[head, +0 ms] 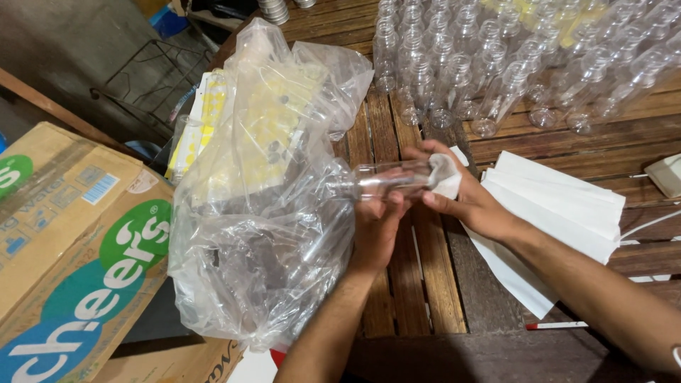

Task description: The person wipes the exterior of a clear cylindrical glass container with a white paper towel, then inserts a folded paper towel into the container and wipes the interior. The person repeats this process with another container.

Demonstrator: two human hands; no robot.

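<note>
Both hands meet over the slatted dark wooden counter (418, 284): the left hand (376, 227) grips a clear plastic bottle (390, 179) lying sideways, while the right hand (464, 195) pinches a white label (448, 177) against its base. Beside them sags a large crumpled clear plastic bag (262, 213) (more bottles inside), white paper sheets (560, 206) lie right, upright empty bottles (511, 57) crowd behind, and a brown cardboard box (71, 241) stands on the left.

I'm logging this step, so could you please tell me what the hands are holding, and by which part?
Both hold a clear bottle lying sideways: left hand under its body, right hand at its base end, pressing a white cloth against it.
</note>
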